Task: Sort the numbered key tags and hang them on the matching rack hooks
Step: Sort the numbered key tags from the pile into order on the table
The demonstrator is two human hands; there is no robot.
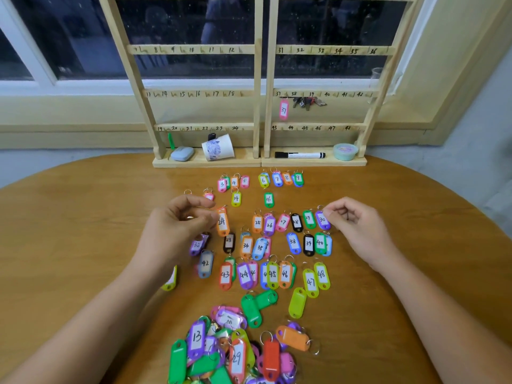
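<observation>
left hand: curled, fingertips touched tag 24; grip unclear
right hand: pinched ring of tag 30, flat on counter

A round wooden table with a warm brown top stands close to a cream wall. Above the wall, a white-framed window shows dark, speckled panes with faint reflections. Grey floor lies beyond the table's far edge.
</observation>
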